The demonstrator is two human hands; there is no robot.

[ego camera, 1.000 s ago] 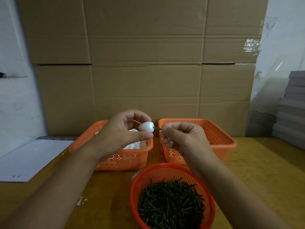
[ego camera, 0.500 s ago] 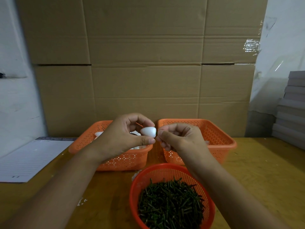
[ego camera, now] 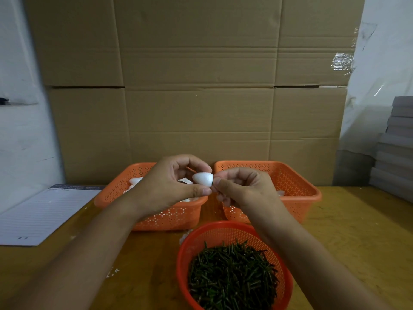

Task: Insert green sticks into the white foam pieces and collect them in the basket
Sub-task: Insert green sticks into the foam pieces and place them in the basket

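My left hand (ego camera: 172,189) pinches a white egg-shaped foam piece (ego camera: 202,179) between thumb and fingers, above the gap between two orange baskets. My right hand (ego camera: 241,189) pinches the end of a green stick against the foam's right tip; the stick is almost wholly hidden by my fingers. The left rectangular basket (ego camera: 156,218) holds several white foam pieces (ego camera: 135,181). The right rectangular basket (ego camera: 297,193) shows a little white inside, mostly hidden by my hand. A round orange basket (ego camera: 223,233) full of green sticks (ego camera: 232,276) stands nearest me.
A lined notepad (ego camera: 44,215) lies at the left on the wooden table (ego camera: 357,231). Cardboard boxes (ego camera: 201,97) form a wall behind the baskets. Grey stacked boards (ego camera: 397,144) stand at the right. White foam crumbs (ego camera: 112,271) dot the table.
The green stick showed between foam and right fingers a second ago; now my right fingertips meet the foam's tip and the stick is out of sight. Both hands sit slightly lower.
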